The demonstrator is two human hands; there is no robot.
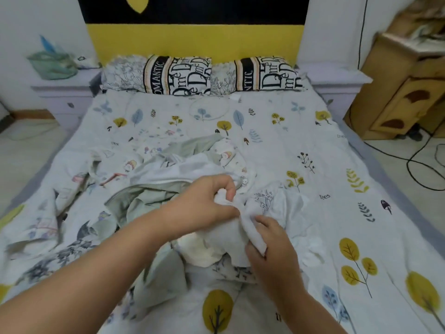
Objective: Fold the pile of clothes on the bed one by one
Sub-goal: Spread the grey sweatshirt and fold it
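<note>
The white garment lies bunched at the near edge of the pile of clothes on the bed, its length running between left hand and right hand, both sets of fingers pinching it.

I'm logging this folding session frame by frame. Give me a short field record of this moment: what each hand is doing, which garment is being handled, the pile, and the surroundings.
left hand: pinches the white garment at its upper edge
right hand: grips a fold of the same garment
white garment: crumpled, not yet folded, with a line drawing on it
pile: unfolded green, white and printed clothes left of centre
bed: tree-print sheet
pillows: two at the headboard
progress: no folded item can be made out
</note>
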